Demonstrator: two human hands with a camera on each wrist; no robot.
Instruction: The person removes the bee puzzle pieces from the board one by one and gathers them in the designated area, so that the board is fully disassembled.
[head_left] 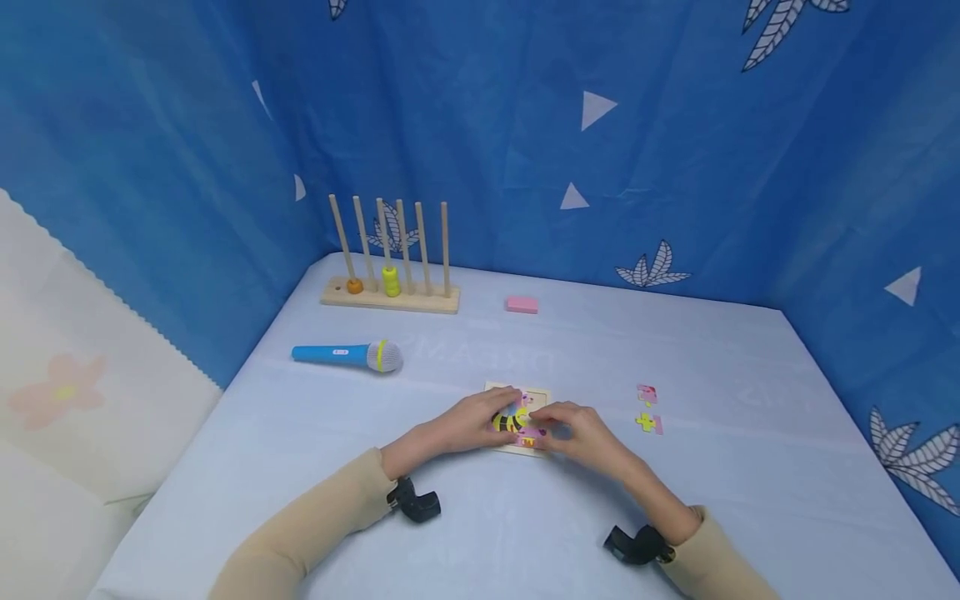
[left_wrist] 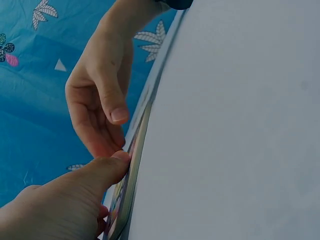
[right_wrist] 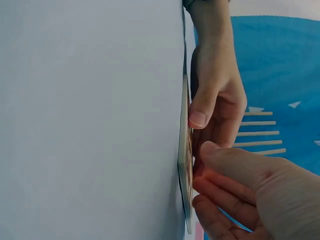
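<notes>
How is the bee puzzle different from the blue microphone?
The bee puzzle is flat and four-sided, while the blue microphone is long with a rounded end. The puzzle shows pink, yellow and black; the microphone is mostly blue, grey at its rounded end. The left hand and right hand are both at the puzzle, but the microphone lies away from them. Both have some yellow and lie on the table.

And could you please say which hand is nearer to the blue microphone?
Left. The left hand is at the puzzle board, to the right of the blue microphone; the right hand is farther right, at the board's right side.
</notes>
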